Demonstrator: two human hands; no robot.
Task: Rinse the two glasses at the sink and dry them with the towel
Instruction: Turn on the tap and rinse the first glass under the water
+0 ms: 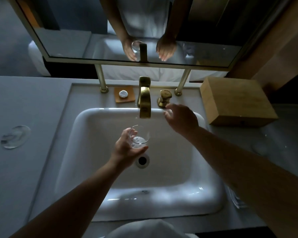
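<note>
My left hand grips a clear glass upright over the white sink, just below the brass faucet spout. A little water with bubbles sits in the glass's bottom. My right hand hovers with fingers apart beside the spout, just in front of the brass tap handle, not touching it. A second clear glass rests on the grey counter at the left. No towel is clearly visible.
A wooden box stands on the counter right of the sink. A small wooden dish with a wrapped soap sits left of the faucet. The drain lies under my left wrist. A mirror hangs behind.
</note>
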